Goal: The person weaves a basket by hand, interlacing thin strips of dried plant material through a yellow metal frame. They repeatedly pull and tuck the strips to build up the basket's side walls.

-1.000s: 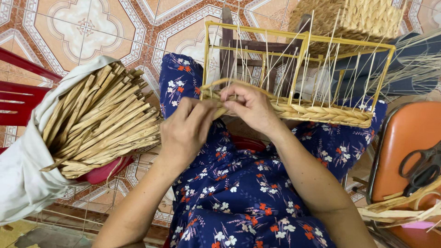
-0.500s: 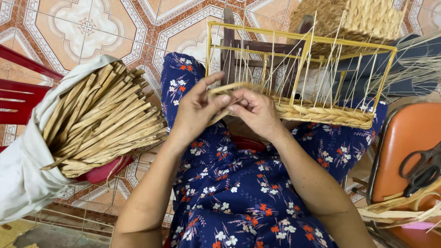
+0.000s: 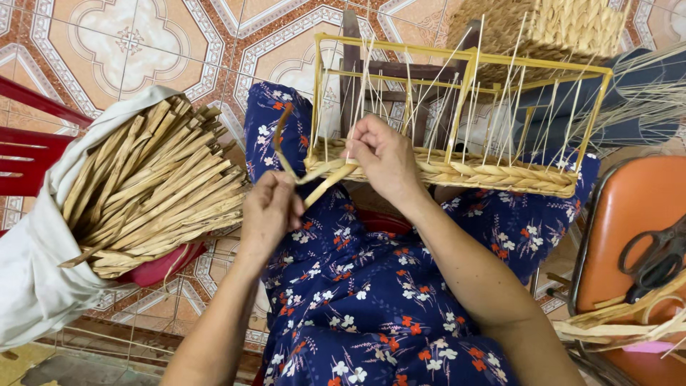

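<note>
Floor: patterned orange-and-white tiled floor (image 3: 143, 43), from nine to twelve o'clock.
Bundle: sheaf of flat tan dried-fibre strips in a white cloth sack (image 3: 153, 189), at nine o'clock, resting on a red plastic chair (image 3: 25, 154).
Frame: yellow metal-rod basket frame with thin upright stakes and a braided straw band along its base (image 3: 457, 171), on the lap at one o'clock.
Chair: orange seat (image 3: 629, 214) at three o'clock, carrying black scissors (image 3: 654, 257).
Right hand: right hand (image 3: 382, 161) presses its fingers against the woven edge, pinching the work in place.
Left hand: left hand (image 3: 268, 211) closed around a twisted tan straw strand (image 3: 325, 179).
Technique: I would keep the strand taut and evenly twisted while the other hand packs it tight.
</note>
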